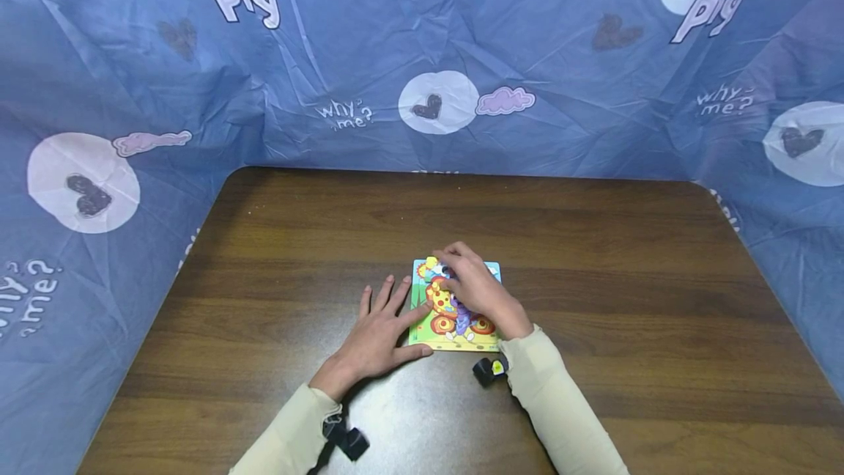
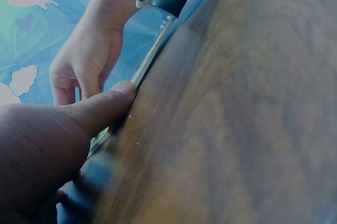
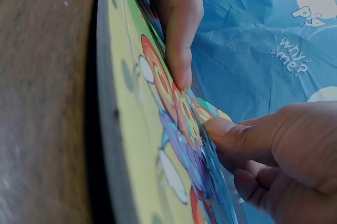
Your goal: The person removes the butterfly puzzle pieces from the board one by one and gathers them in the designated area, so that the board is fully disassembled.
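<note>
A colourful picture puzzle board [image 1: 461, 345] with a cartoon figure on red and orange wheels lies flat on the table. My left hand [image 1: 376, 339] rests at its left side with fingers spread. The left index finger [image 3: 180, 66] presses on the picture, while the left thumb [image 2: 108, 108] lies along the board's near edge. Over the upper part of the board, my right hand [image 1: 480, 290] pinches a small colourful puzzle piece [image 3: 215, 110] between thumb and fingers. The piece stands tilted up from the picture in the right wrist view. The right hand covers part of the board's upper right.
The brown wooden table [image 1: 626, 314] stretches around the board on all sides. Blue printed cloth [image 1: 369, 35] hangs behind the table and at both sides. A black wrist camera [image 1: 352, 443] sits at the left cuff, another camera [image 1: 486, 371] at the right.
</note>
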`<state>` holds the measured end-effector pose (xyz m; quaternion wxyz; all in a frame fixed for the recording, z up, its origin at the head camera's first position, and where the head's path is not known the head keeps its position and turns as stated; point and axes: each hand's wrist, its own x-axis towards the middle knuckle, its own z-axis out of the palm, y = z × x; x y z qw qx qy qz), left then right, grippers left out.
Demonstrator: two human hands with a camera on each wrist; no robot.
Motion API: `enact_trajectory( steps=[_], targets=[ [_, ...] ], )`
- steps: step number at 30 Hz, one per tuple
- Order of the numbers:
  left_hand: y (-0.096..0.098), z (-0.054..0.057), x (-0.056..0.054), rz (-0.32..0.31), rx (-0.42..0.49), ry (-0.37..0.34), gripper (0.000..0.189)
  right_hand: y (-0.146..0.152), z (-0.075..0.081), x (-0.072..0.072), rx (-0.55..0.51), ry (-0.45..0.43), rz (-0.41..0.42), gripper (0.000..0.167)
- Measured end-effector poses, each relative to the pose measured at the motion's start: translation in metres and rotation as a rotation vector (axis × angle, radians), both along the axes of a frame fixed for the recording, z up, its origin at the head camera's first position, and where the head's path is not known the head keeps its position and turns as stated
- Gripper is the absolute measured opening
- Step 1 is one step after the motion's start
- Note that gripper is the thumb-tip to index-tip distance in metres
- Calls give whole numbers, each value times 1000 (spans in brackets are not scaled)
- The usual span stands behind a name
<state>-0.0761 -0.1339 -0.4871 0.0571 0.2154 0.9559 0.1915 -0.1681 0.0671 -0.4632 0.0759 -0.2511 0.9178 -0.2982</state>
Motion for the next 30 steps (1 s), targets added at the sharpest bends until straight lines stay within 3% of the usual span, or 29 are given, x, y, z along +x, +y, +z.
enact_trajectory(
  steps=[17,30],
  targets=[
    [0,-1,1,3,5,6,69,21,-3,-3,-160,-36,-41,52],
    [1,-2,1,4,0,2,70,57,4,-7,-187,-46,-133,46]
  ],
)
